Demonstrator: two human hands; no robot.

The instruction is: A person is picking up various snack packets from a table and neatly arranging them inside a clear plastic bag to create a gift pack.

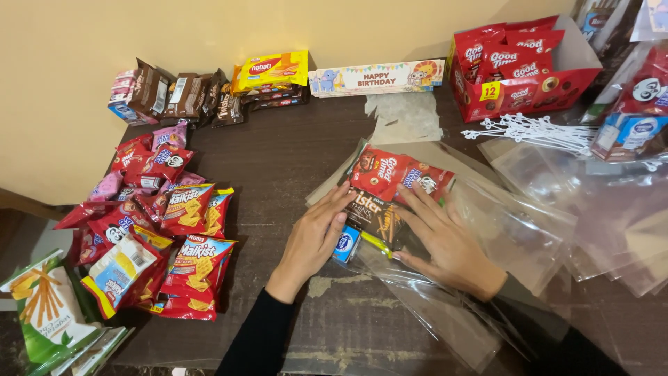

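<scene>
My left hand (313,237) and my right hand (449,244) press from either side on a small bundle of snacks lying on a clear plastic bag (515,230). The bundle holds a red cookie packet (379,170), a dark wafer-stick packet (376,212) and a small blue drink carton (346,244) with a yellow-green straw. My left fingers rest on the dark packet and the carton. My right hand lies flat on the plastic, fingertips against the packets' right side.
A pile of red and pink snack packets (156,223) fills the left of the dark table (278,160). Brown and yellow packets (209,90) line the wall. A red cookie box (518,66), white plastic sticks (529,129), more clear bags (619,223) sit right.
</scene>
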